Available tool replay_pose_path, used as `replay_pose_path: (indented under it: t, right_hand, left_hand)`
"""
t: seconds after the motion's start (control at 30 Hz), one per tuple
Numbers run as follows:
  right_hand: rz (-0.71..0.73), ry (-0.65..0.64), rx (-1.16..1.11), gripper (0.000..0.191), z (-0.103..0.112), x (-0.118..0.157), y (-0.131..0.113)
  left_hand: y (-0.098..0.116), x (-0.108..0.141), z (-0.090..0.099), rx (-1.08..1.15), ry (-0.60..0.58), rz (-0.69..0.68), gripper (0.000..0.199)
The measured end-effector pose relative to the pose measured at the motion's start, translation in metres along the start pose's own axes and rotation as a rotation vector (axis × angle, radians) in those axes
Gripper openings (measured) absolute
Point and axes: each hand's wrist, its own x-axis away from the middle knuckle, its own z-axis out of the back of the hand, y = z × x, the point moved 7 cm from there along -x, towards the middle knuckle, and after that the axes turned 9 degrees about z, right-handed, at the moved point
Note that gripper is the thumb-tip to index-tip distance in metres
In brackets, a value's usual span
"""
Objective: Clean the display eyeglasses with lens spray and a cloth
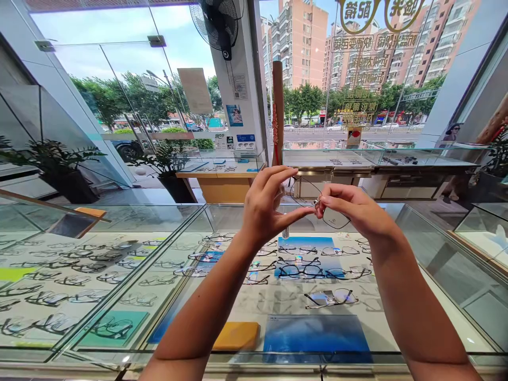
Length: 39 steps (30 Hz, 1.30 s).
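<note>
A pair of thin dark-rimmed eyeglasses [336, 219] is held up above the glass counter, its two lenses tilted. My right hand [351, 206] pinches it near the bridge between thumb and fingers. On the other side, my left hand [268, 203] curves around the upper-left lens; its thumb reaches to the bridge and its fingers stretch over the top toward the rim. Exactly where those left fingertips touch is hard to make out.
Rows of glasses [300, 271] lie in the glass display counter [190, 217], with an orange case [237, 336] and a blue sheet [315, 338] near its front. Further counters, potted plants [65, 166], a wall fan [216, 24] and windows stand beyond.
</note>
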Motion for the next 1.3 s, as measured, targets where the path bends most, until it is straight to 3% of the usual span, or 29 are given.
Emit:
replay_pose_path:
  t: [0.2,0.27,0.37,0.43,0.53,0.63,0.83,1.1,1.3]
  right_hand:
    - [0.045,0.033,0.1,0.033,0.001,0.001,-0.01]
    - [0.094,0.113,0.158,0.029,0.005,0.002,-0.015]
    - [0.224,0.345,0.292,0.022,0.017,0.009,-0.03]
    - [0.319,0.461,0.424,0.029,0.02,0.016,-0.041]
    - [0.411,0.505,0.624,0.045,0.013,0.021,-0.055]
    - [0.445,0.509,0.77,0.048,0.004,0.023,-0.062]
    - [0.57,0.597,0.913,0.037,-0.001,0.028,-0.069]
    - [0.546,0.621,0.929,0.036,0.004,0.03,-0.07]
    - [0.514,0.606,0.945,0.035,0.008,0.03,-0.07]
  left_hand:
    - [0.003,0.002,0.004,-0.004,0.026,-0.034,0.067]
    - [0.003,0.002,0.007,0.006,0.065,-0.029,0.066]
    - [0.002,0.003,0.017,0.021,0.187,0.003,0.069]
    - [0.001,0.005,0.025,0.0,0.29,0.039,0.069]
    - [0.0,0.008,0.037,-0.048,0.431,0.084,0.065]
    - [0.001,0.009,0.042,-0.067,0.502,0.085,0.065]
    - [0.0,0.007,0.04,-0.069,0.464,0.142,0.061]
    - [0.008,0.0,0.04,-0.027,0.351,0.185,0.048]
    - [0.004,0.002,0.039,0.014,0.357,0.241,0.05]
